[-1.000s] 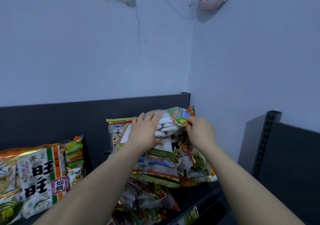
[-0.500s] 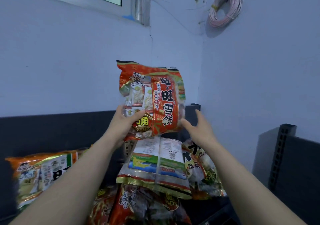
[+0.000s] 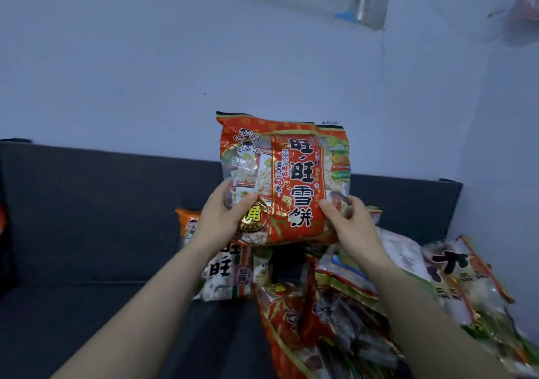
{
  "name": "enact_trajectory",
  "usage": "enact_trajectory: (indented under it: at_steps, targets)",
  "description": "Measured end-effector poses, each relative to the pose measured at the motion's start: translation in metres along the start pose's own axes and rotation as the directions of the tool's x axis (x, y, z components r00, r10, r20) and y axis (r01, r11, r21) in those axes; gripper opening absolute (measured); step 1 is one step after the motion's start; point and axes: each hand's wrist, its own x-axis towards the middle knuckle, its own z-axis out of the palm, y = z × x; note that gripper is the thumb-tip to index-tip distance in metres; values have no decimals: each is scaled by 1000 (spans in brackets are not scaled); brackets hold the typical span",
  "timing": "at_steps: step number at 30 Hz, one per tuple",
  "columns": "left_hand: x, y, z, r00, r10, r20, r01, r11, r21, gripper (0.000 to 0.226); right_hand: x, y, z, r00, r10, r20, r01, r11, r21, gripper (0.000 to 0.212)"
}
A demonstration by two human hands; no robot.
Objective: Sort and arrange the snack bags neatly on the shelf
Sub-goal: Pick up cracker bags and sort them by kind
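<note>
A red snack bag (image 3: pixel 291 174) with a cartoon boy and big black characters is held upright in front of me, above the shelf. My left hand (image 3: pixel 223 218) grips its lower left corner and my right hand (image 3: pixel 348 221) grips its lower right corner. Under it lies a loose pile: an orange and white bag (image 3: pixel 224 265) standing behind my left wrist, another red bag (image 3: pixel 309 320) lying flat, a bag showing its printed back (image 3: pixel 399 250), and a white bag with black characters (image 3: pixel 463 276) at the right.
The dark shelf board (image 3: pixel 87 320) stretches out to the left of the pile, with its dark back panel (image 3: pixel 102 203) behind. A pale wall rises above, with a window frame (image 3: pixel 344 2) at the top. Another orange bag edge (image 3: pixel 2 218) shows at the far left.
The red bag came up out of the pile in my left hand. My right hand, open beside it half a second ago, now grips its right corner. My view has swung left.
</note>
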Motion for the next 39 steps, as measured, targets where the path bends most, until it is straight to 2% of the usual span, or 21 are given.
enact_trajectory:
  at_steps: [3,6,7,10,13,17,19,24,27,30,34,36,39]
  targets:
    - [-8,-18,-59,994,-2,-106,10,997,71,76,-9,-8,62,998,-46,43,49,996,-73,50]
    - [-24,-36,-119,971,-28,-236,40,998,46,53,-25,-11,127,989,-91,114,100,992,-82,54]
    - [-31,-41,-138,964,-47,-263,58,998,34,53,-31,-11,149,985,-100,143,110,992,-67,52]
    - [-45,-57,-195,950,-123,-287,145,988,55,75,-46,-2,215,973,-111,201,125,990,-59,52]
    - [-51,-78,-247,932,-210,-296,249,964,99,78,-62,17,276,963,-95,252,112,992,-53,46]
    - [-53,-121,-303,913,-289,-288,361,901,240,100,-81,47,344,961,2,277,16,998,-64,42]
    - [-52,-147,-325,902,-338,-268,403,884,239,110,-89,57,368,953,64,295,-30,992,-119,41]
    - [-54,-199,-350,890,-417,-183,447,877,177,100,-107,95,409,941,174,290,-122,974,-189,55]
    - [-56,-219,-349,892,-399,-210,432,891,143,111,-117,107,419,944,189,270,-151,976,-155,66]
    - [-54,-232,-344,902,-349,-254,398,901,175,91,-120,115,424,950,213,227,-184,972,-143,68]
    - [-50,-247,-343,929,-290,-231,345,904,253,69,-115,116,430,958,207,198,-182,973,-142,66]
    - [-49,-250,-343,944,-262,-199,314,898,309,80,-111,118,432,963,193,185,-166,974,-152,66]
    - [-46,-254,-344,953,-259,-156,299,877,376,111,-109,120,435,969,181,168,-151,973,-176,68]
